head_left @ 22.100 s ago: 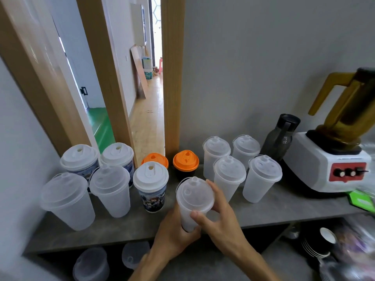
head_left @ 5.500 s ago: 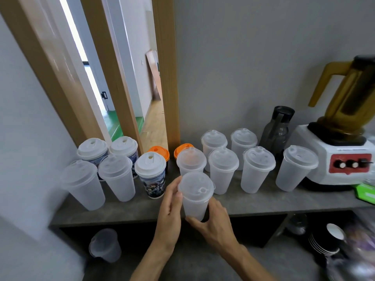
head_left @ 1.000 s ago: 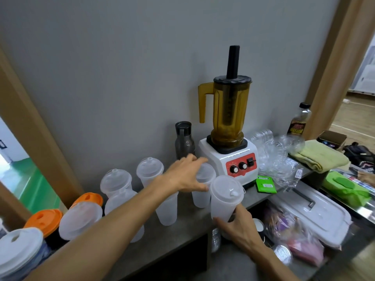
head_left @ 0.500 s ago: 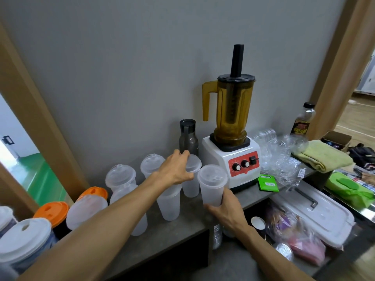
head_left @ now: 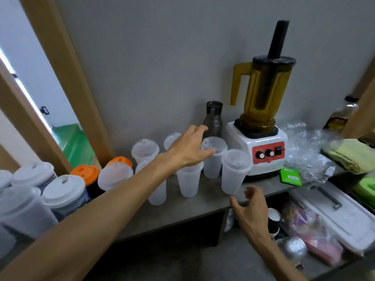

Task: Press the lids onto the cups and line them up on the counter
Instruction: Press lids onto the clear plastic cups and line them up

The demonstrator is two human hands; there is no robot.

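Two hands work among the cups beside the blender (head_left: 261, 126). Left of its white base, the left hand (head_left: 190, 151) lies with fingers spread loosely over a lidded clear cup (head_left: 213, 159), thumb on the lid. Just in front of the base, another lidded cup (head_left: 233, 173) stands on the grey counter (head_left: 182, 211); the right hand (head_left: 250, 207) hangs below it, fingers relaxed, gripping nothing.

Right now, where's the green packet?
In the head view the green packet lies flat on the counter at right, just in front of the white blender base, beside crumpled clear plastic.
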